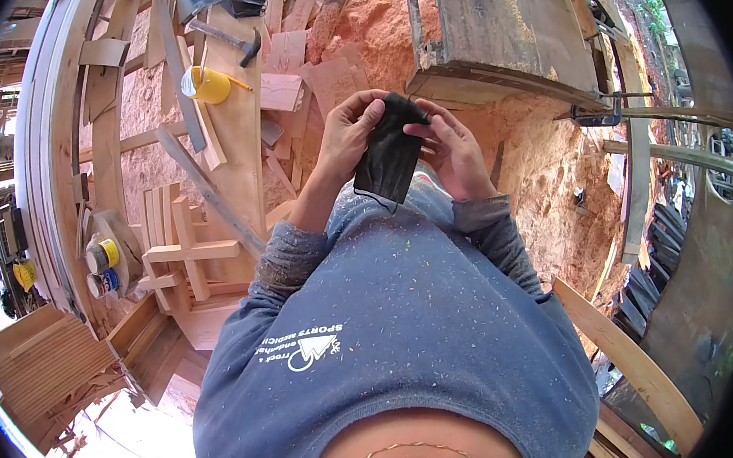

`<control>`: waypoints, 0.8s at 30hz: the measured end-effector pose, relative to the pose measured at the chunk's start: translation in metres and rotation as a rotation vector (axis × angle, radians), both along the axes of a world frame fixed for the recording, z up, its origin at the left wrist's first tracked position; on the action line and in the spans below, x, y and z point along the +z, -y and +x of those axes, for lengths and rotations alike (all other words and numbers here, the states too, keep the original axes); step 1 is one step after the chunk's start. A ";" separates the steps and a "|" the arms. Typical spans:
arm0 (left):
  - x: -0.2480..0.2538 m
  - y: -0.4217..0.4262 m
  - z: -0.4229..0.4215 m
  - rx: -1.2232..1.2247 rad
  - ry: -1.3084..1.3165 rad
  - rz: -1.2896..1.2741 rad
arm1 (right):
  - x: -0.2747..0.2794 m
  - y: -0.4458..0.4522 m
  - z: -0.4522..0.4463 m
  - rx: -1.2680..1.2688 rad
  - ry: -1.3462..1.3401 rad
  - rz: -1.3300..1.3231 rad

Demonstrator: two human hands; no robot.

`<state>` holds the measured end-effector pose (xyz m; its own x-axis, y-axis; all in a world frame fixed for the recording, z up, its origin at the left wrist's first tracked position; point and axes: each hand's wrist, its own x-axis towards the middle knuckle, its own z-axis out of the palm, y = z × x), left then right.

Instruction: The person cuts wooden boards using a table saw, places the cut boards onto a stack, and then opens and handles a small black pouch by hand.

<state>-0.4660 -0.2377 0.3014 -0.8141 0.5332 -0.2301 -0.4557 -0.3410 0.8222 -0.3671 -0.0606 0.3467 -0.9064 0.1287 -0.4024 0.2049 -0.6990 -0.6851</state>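
A black face mask (385,160), pleated and with a thin cord loop at its lower edge, is held up in front of my chest. My left hand (352,131) grips its upper left side, thumb on the near face and fingers curled behind. At the upper right edge, my right hand (455,151) pinches the mask with bent fingers. Parts of both hands' fingers are hidden behind the dark fabric. Sawdust speckles my blue sweatshirt (407,303) just below.
On the board at upper left lie a hammer (231,41) and a yellow cup (207,85). Wood scraps (282,91) cover the ground beside it. A big wooden bench (497,29) stands at upper right with a clamp (603,111). Jointed timber pieces (192,251) sit at left.
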 end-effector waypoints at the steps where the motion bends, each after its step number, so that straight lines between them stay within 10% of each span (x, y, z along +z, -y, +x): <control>1: -0.002 -0.001 -0.001 0.032 0.024 0.001 | 0.006 -0.001 -0.001 0.002 0.031 -0.050; 7: -0.005 0.005 0.000 -0.019 0.103 -0.023 | -0.025 -0.015 0.007 -0.160 -0.084 0.326; 16: -0.024 0.003 0.011 -0.095 0.399 0.286 | -0.048 0.001 -0.003 -0.038 -0.067 0.009; 24: -0.022 -0.012 0.030 0.027 0.137 -0.156 | -0.071 0.016 -0.005 -0.092 -0.076 0.268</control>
<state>-0.4359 -0.2261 0.2794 -0.7831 0.4604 -0.4180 -0.5594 -0.2280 0.7969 -0.3722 -0.0764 0.2756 -0.9121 0.3045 -0.2746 0.0899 -0.5048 -0.8585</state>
